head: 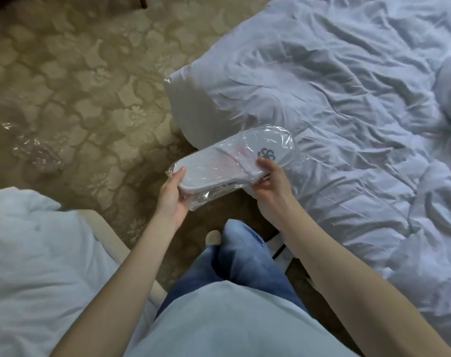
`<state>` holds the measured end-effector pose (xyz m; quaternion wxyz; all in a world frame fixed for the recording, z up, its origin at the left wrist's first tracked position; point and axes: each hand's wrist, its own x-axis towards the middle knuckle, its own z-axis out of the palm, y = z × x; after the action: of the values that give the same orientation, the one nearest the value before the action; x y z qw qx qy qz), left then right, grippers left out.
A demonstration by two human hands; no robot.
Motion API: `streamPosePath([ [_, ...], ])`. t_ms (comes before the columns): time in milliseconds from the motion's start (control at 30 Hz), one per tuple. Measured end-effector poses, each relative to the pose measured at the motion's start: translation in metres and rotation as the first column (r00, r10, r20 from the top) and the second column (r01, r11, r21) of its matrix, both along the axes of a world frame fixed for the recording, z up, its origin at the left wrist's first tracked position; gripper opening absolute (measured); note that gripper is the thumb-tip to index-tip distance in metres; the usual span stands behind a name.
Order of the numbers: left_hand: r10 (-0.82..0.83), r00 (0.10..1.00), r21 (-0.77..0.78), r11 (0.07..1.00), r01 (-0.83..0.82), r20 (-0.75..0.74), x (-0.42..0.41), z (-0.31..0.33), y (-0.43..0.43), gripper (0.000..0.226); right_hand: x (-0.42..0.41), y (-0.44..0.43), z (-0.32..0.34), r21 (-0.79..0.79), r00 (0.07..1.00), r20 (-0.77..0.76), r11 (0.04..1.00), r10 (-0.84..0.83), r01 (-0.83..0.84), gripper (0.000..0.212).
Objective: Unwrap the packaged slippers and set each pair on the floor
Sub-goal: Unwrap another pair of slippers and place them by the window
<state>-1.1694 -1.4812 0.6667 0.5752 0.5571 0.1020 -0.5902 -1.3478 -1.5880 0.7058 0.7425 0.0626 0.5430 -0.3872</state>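
Nearest the camera: a pale blue shirt front (219,328) and blue denim trouser legs (245,261), with two bare forearms reaching forward. A beige shoe toe (213,237) shows on the floor just past the knee.

Left hand (171,199): closed around the heel end of a pair of white flat slippers sealed in clear plastic wrap (229,161), thumb on top, fingers beneath. Right hand (269,184): gripping the pack at mid-length, thumb pressed on the upper face just beside a dark floral logo (267,153), fingers curled under. The pack is held in the air, tilted, toe end raised toward the right, over the gap between floor and bed. The wrap is still sealed around the slippers.

Right of the pack: a white crumpled duvet (348,99) covering the bed. Lower left: more white bedding (33,253).

Farther left: a crumpled piece of clear plastic film (36,150) lying on the beige floral-patterned carpet (77,73), well apart from the hands.
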Motion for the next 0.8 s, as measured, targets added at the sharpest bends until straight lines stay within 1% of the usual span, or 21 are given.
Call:
streamPosePath([
  [67,0.022,1.0,-0.002,1.0,-0.022,-0.02,0.01,0.0,-0.029,0.036,0.015,-0.026,-0.002,-0.001,1.0,0.02,1.0,0.0,0.0,0.049],
  [167,0.109,0.991,-0.028,0.993,-0.112,-0.074,0.028,0.002,-0.072,0.033,0.04,-0.065,-0.007,0.011,0.998,0.059,1.0,0.009,-0.01,0.051],
  [267,0.15,0.987,-0.044,0.987,-0.152,-0.056,0.05,0.001,-0.116,0.036,0.066,-0.107,-0.017,0.025,0.998,0.065,1.0,0.013,-0.014,0.051],
  [300,0.163,0.985,-0.034,0.986,-0.165,-0.048,0.058,0.002,-0.132,0.036,0.074,-0.121,-0.019,0.028,0.997,0.07,0.999,0.018,-0.02,0.048],
  [400,0.197,0.979,-0.006,0.98,-0.197,-0.049,0.081,0.013,-0.184,0.035,0.101,-0.172,-0.022,0.029,0.994,0.1,0.999,0.034,-0.037,0.029],
  [467,0.183,0.983,-0.025,0.983,-0.184,-0.034,0.095,0.022,-0.218,0.034,0.117,-0.204,-0.017,0.048,0.993,0.115,0.998,0.034,-0.04,0.025],
  [567,0.158,0.987,-0.058,0.986,-0.158,-0.009,0.113,0.035,-0.265,0.028,0.132,-0.247,-0.008,0.044,0.988,0.134,0.996,0.071,-0.078,0.012],
  [700,0.078,0.997,-0.042,0.996,-0.077,0.022,0.128,0.044,-0.32,0.026,0.141,-0.294,-0.003,0.048,0.987,0.159,0.998,0.028,-0.036,0.016],
  [800,-0.014,1.0,0.007,1.0,0.014,0.025,0.135,0.042,-0.355,0.024,0.142,-0.321,-0.001,0.053,0.988,0.145,0.997,-0.059,0.052,0.015],
])
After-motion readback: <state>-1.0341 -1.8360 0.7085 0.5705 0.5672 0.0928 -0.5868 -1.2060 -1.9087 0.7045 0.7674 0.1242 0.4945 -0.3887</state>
